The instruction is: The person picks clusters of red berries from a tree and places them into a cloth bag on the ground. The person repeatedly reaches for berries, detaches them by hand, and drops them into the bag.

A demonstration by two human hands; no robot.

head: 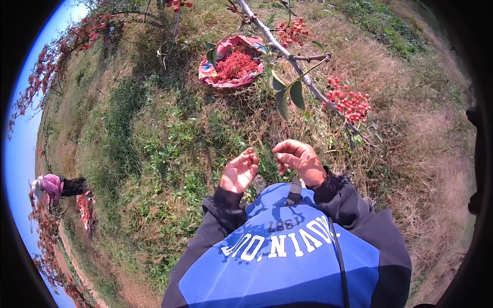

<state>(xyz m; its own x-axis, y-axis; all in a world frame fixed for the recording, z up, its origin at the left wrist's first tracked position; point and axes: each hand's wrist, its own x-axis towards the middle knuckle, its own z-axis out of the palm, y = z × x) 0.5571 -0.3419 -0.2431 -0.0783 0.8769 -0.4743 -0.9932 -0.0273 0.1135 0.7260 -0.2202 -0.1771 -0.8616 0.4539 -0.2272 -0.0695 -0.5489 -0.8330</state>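
My left hand is raised in front of my chest, palm up with curled fingers; small reddish bits seem to lie at its fingertips, too small to name. Facing it, apart, is my right hand, its fingers bent and thumb near the forefinger; whether it pinches anything is unclear. Above and to the right of both hands, clusters of small red berries hang on a thorny grey branch with green leaves. Another red cluster grows higher on it. Neither hand touches the branch.
A pink patterned cloth-lined container holding a heap of red berries stands on the grass ahead. Far left, a person in a pink top bends beside a red-and-white cloth or bag. Berry-laden branches reach across the upper left.
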